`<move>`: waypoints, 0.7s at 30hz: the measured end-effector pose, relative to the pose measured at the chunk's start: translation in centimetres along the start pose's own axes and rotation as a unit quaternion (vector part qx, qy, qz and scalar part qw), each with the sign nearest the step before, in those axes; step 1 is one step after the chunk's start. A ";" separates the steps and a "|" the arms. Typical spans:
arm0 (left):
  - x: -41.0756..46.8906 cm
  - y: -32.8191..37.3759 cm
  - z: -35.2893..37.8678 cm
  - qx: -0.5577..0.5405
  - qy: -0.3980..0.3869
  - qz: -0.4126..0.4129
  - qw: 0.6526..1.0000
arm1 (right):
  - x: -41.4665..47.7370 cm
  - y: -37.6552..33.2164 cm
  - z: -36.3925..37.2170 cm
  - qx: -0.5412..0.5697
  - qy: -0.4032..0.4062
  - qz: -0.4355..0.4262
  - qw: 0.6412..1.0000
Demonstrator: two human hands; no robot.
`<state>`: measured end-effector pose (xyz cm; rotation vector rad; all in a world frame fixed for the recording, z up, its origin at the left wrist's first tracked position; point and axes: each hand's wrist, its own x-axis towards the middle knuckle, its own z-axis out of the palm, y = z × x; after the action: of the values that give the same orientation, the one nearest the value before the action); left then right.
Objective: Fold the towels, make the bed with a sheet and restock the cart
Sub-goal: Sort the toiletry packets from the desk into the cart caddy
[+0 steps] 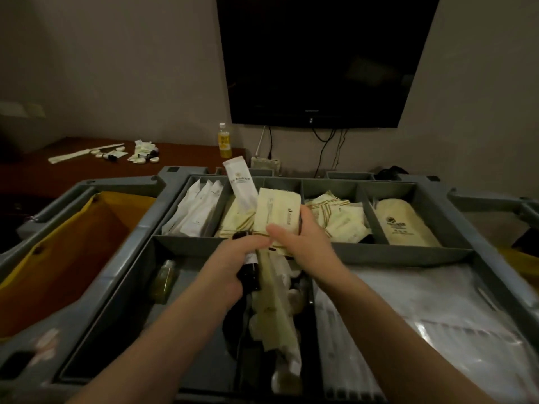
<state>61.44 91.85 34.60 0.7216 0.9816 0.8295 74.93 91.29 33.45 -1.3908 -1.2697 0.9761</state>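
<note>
Left hand grips a dark bottle, label hidden. Right hand pinches cream sachets over the cart divider; print illegible.

Grey cart holds white sachets and cream packets, a flat packet and dark bottle raised above.

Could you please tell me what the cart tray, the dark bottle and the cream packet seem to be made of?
The cart tray: apparently moulded grey plastic, matt, with thick rounded dividers.
The dark bottle, in the left hand: slightly shiny brown glass or plastic; the dim light leaves it open.
The cream packet, in the right hand: likely matt paper, flat, with printed text.
</note>
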 end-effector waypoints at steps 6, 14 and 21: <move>-0.4 -0.9 1.0 0.010 0.063 -0.014 0.998 | 1.1 0.7 -3.9 0.055 0.135 -0.015 0.989; -0.7 -1.3 2.9 0.010 0.088 0.001 0.996 | 5.3 4.2 -10.7 -0.295 0.181 0.117 0.931; -0.1 -0.7 3.1 0.023 0.072 0.002 0.997 | 2.9 0.8 -5.2 -0.132 -0.077 0.014 0.988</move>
<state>64.41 90.95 35.24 0.7106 1.1316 0.8742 80.49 93.43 33.83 -1.5627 -1.5418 0.9762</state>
